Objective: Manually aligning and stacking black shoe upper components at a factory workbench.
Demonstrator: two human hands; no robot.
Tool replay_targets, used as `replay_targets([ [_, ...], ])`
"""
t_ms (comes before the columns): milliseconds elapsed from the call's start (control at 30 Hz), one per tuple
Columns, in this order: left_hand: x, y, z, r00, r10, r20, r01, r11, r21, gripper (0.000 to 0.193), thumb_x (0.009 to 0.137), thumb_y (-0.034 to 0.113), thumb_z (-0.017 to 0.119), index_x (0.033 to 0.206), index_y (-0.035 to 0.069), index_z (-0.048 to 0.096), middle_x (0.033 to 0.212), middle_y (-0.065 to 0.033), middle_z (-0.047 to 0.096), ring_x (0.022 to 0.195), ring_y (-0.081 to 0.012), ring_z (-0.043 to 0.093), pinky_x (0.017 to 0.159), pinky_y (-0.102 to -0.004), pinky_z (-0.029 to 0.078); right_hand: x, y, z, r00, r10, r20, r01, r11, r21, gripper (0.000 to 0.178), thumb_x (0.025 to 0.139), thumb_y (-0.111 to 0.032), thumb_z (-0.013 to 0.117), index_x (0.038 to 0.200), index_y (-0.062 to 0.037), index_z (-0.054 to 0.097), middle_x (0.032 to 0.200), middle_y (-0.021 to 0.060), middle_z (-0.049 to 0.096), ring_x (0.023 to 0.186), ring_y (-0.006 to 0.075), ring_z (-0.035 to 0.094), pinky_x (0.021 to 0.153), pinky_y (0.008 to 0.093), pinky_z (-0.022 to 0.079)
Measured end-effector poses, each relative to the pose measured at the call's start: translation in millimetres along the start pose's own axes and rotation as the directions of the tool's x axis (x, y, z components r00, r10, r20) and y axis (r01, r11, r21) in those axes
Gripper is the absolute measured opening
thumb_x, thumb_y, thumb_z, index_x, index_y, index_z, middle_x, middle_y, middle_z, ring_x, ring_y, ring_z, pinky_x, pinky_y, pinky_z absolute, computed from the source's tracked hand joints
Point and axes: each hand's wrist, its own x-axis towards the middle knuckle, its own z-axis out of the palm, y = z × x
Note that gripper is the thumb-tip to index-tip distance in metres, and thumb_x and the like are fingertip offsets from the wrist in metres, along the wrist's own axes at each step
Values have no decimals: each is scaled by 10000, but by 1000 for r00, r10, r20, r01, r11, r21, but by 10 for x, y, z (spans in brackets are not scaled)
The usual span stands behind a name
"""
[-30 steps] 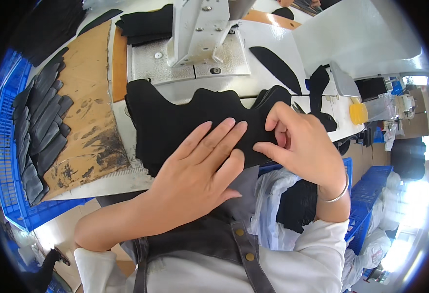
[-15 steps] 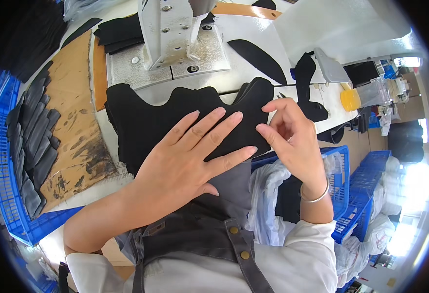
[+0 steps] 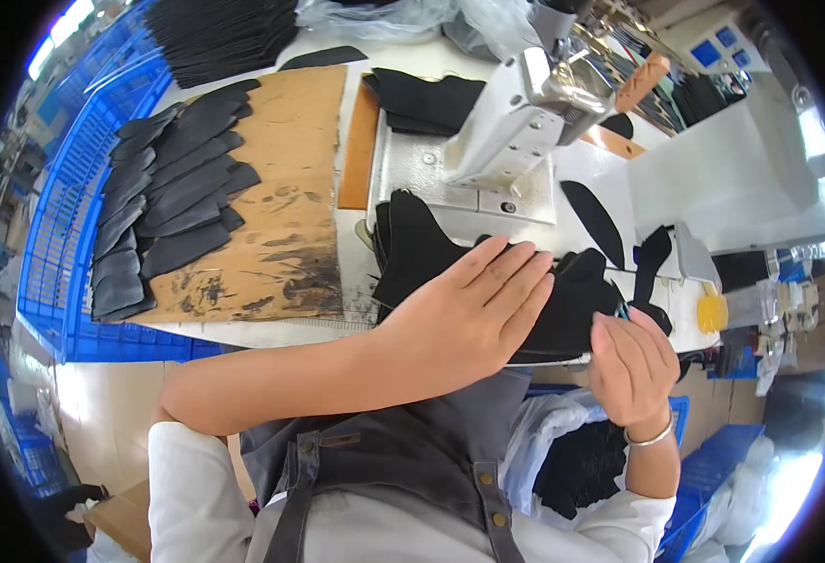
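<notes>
Evidently to steady the layers, the left hand (image 3: 459,319) lies flat, fingers extended and unclenched, across stacked black, curved-edge fabric pieces (image 3: 412,249) along the near edge of the white surface (image 3: 610,178). Right hand (image 3: 632,368): fingers seemingly curled round a slim blue-and-dark implement (image 3: 623,311). No lettering legible.

Mid-frame, the left hand (image 3: 464,324) is covering part of the black stack (image 3: 412,249); at right, the right hand (image 3: 633,371) is half-hiding a bluish thing (image 3: 623,311); the top edge is cropping the machine (image 3: 502,141).
</notes>
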Motion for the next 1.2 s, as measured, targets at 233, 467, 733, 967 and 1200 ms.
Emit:
replay_targets([
  [233, -359, -537, -979, 954, -296, -49, 291, 873, 391, 485, 759, 15, 469, 1232, -34, 564, 1257, -161, 584, 1185, -283, 553, 1027, -427, 386, 117, -136, 159, 945, 322, -51, -266, 850, 454, 395, 753, -44, 639, 1131, 7, 539, 1138, 212, 619, 976, 357, 621, 819, 404, 521],
  [467, 301, -1939, -346, 955, -93, -282, 253, 752, 609, 391, 790, 51, 542, 1177, 0, 537, 1163, -137, 611, 1086, -241, 581, 979, -398, 407, -56, -189, 310, 893, 450, -4, -410, 815, 410, 349, 675, 68, 647, 1017, 4, 611, 1105, 165, 625, 955, 352, 609, 819, 400, 502],
  [733, 729, -2036, 245, 855, -275, 439, 383, 907, -177, 734, 775, 251, 680, 1413, 130, 339, 1253, -210, 548, 1195, -310, 524, 1062, -458, 333, -332, -178, 155, 848, 530, -26, -482, 790, 378, 309, 696, 91, 602, 990, -2, 614, 1053, 171, 640, 885, 323, 620, 772, 368, 502],
  [967, 875, -2171, -58, 572, -432, 697, 489, 862, 133, 1302, 525, 328, 865, 1516, 202, 30, 1348, -205, 491, 1242, -321, 488, 1024, -373, 387, -360, -205, 228, 802, 597, 5, -538, 718, 442, 235, 756, 95, 537, 971, 26, 605, 1012, 186, 644, 877, 311, 611, 788, 360, 484],
  [1200, 660, -2152, 94, 824, -332, 459, 324, 941, 98, 1275, 568, 509, 838, 1516, 190, 47, 1450, -223, 326, 1263, -397, 422, 1094, -467, 276, -362, -271, 201, 805, 593, 32, -538, 705, 463, 194, 796, 86, 522, 969, 49, 603, 1012, 203, 641, 890, 323, 609, 813, 374, 475],
])
